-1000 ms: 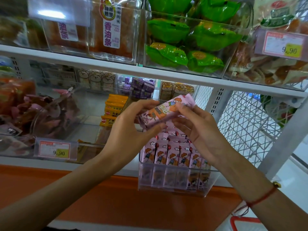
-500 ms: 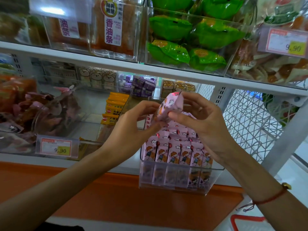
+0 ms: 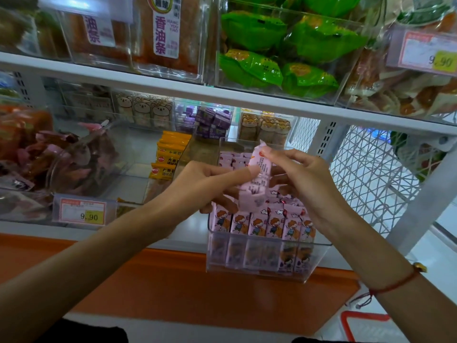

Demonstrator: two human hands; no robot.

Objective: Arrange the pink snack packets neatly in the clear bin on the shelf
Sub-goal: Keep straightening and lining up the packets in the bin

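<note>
One pink snack packet point(image 3: 254, 180) is held upright-ish, tilted slightly, above the clear bin point(image 3: 319, 253); its printed back faces the camera, top end crimped, lower end blurred. It is pinched by the left hand point(image 3: 197, 186), thumb laid across its front and fingers curled behind, and by the right hand point(image 3: 306, 184), whose fingertips point(image 3: 268, 152) grip the top end. Both hands are closed on the same packet.

Below, a front row of pink packets point(image 3: 262, 222) is seen standing upright side by side in the bin, cartoon faces forward, tops roughly level; more rows sit behind, partly hidden by the hands. The bin's front wall overhangs the white shelf edge point(image 3: 81, 227) and the orange ledge point(image 3: 173, 280). Open room is seen above the packets, under the upper shelf point(image 3: 247, 95). A white wire mesh panel point(image 3: 371, 184) stands just right of the bin.

To the left, yellow packets point(image 3: 168, 154) are stacked in a neighbouring clear bin, with a 9.90 price tag point(image 3: 84, 211) further left. Green packets point(image 3: 284, 50) are stored on the shelf above. A red string bracelet point(image 3: 393, 287) is worn on the right wrist.
</note>
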